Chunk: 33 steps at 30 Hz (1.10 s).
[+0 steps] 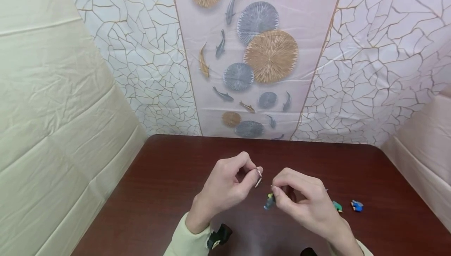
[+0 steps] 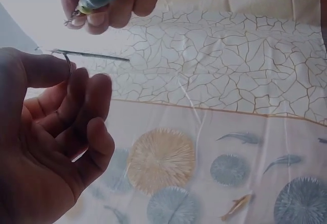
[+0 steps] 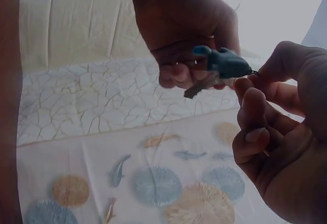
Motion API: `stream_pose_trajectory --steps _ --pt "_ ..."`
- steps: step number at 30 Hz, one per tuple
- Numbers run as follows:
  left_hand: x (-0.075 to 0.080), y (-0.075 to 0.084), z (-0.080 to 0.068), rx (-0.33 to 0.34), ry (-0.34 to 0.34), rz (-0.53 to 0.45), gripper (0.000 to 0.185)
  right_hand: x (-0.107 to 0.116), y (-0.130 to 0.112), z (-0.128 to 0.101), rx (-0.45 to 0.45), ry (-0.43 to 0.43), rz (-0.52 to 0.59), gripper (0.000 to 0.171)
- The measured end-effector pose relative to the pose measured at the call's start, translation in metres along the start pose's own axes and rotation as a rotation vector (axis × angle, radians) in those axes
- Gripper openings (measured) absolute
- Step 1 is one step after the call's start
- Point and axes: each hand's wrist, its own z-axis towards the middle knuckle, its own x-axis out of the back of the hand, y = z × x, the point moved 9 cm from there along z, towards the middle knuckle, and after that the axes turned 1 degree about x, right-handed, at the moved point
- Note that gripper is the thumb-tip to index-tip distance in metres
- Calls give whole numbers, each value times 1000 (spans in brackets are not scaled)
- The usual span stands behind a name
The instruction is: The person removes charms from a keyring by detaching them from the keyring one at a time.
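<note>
Above the dark table, my left hand (image 1: 229,183) pinches a metal key ring (image 2: 69,65) between thumb and index finger. A flat key (image 2: 94,55) hangs from the ring, edge-on in the left wrist view; its notched blade shows in the right wrist view. Close by on the right, my right hand (image 1: 306,201) pinches a small figurine charm (image 1: 269,201) by the metal link at its end. The charm is blue-grey with a bright blue tip and a bit of yellow near the link. A gap separates the charm from the key ring in the head view.
A green figurine (image 1: 337,206) and a blue figurine (image 1: 357,205) lie on the reddish-brown table (image 1: 169,170) right of my right hand. Behind the table hangs a patterned cloth (image 1: 310,13), with a pale cloth (image 1: 70,111) along the left side.
</note>
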Motion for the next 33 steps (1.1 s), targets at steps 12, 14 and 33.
stream_pose_trajectory --steps 12,14,33 --pt "-9 -14 -2 53 -90 -34 9 26 35 -27 -196 -16 -81 36" --pt "-10 -18 -4 74 -114 -36 8 31 43 -33 -244 -20 -104 36" --pt "-21 -86 -36 329 -398 -97 15 73 139 -103 -733 -55 -205 11"
